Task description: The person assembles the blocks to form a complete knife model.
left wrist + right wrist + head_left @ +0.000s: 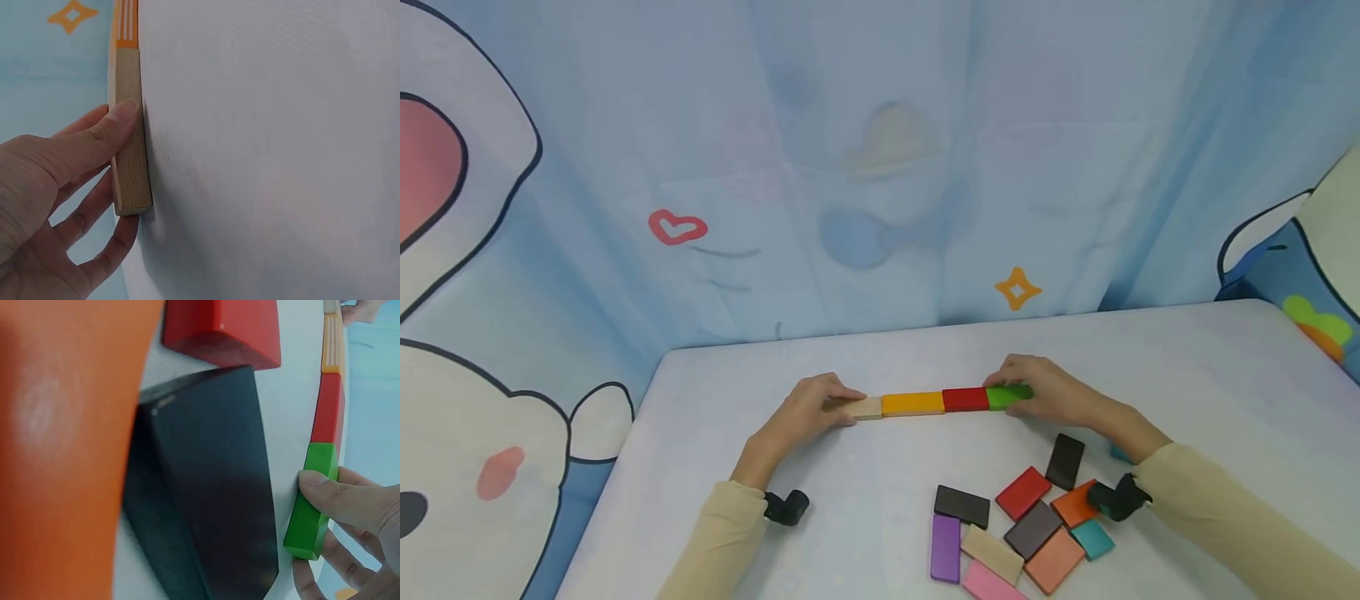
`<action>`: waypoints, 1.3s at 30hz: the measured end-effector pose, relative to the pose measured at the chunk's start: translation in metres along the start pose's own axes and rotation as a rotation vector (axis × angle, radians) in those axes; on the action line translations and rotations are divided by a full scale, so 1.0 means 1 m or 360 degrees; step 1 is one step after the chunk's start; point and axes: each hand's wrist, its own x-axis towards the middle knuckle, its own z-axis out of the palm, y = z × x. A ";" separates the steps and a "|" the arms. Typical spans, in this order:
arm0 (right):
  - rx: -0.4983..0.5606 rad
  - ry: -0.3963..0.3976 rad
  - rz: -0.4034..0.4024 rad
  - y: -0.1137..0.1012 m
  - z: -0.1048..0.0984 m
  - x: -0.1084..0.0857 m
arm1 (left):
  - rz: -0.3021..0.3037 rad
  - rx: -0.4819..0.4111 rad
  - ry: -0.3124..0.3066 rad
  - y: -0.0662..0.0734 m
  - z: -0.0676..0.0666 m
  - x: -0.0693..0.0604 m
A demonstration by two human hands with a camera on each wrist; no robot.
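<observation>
Pinching block row [913, 404], room before table edge [925, 332]

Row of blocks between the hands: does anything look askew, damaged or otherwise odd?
Nothing clearly stands out. The wooden block, yellow-orange block, red block and green block run end to end in a nearly straight line, with no visible damage. It looks slightly bent in the right wrist view, but that may be lens distortion.

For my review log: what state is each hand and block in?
Left hand, pinching plain block.
Right hand, pinching green block.
Plain block, held, leftmost of four.
Yellow block, unheld, touching plain block.
Red block beside green, unheld.
Green block, held, rightmost of four.
Loose blocks, lying unheld.
</observation>
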 end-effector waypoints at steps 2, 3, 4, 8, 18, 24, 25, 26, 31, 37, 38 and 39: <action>0.0000 -0.0009 0.0000 -0.001 0.000 0.001 | 0.0015 0.0001 0.0004 -0.001 -0.001 -0.001; 0.0001 -0.0014 0.0003 -0.001 0.000 0.002 | 0.0022 -0.0001 0.0004 -0.002 -0.002 -0.001; 0.0001 -0.0015 0.0008 -0.002 0.001 0.002 | 0.0022 -0.0005 -0.0001 -0.002 -0.002 -0.001; -0.0012 -0.0010 0.0029 -0.001 0.001 0.002 | 0.0012 0.0000 -0.0019 -0.001 -0.002 0.000; -0.0238 0.0023 -0.0008 -0.032 -0.003 0.001 | -0.0023 -0.0017 -0.0006 -0.003 0.000 0.002; -0.0167 -0.0227 -0.0063 -0.046 -0.017 -0.017 | -0.0030 -0.0016 -0.0012 -0.004 -0.001 0.002; -0.0153 -0.0290 -0.0059 -0.046 -0.020 -0.022 | -0.0030 -0.0016 -0.0017 -0.004 -0.001 0.002; -0.0133 -0.0353 -0.0047 -0.046 -0.021 -0.027 | -0.0028 -0.0012 -0.0019 -0.004 0.000 0.002; -0.0056 -0.0557 0.0086 -0.037 -0.021 -0.053 | -0.0022 -0.0014 -0.0020 -0.003 0.000 0.004; 0.0032 -0.0609 0.0151 -0.029 -0.020 -0.071 | -0.0031 -0.0025 -0.0031 -0.004 0.000 0.003; 0.0032 -0.0599 0.0149 -0.027 -0.020 -0.072 | -0.0036 -0.0022 -0.0028 -0.004 0.000 0.003; 0.0019 -0.0584 0.0142 -0.026 -0.020 -0.073 | -0.0040 -0.0019 -0.0023 -0.004 0.000 0.002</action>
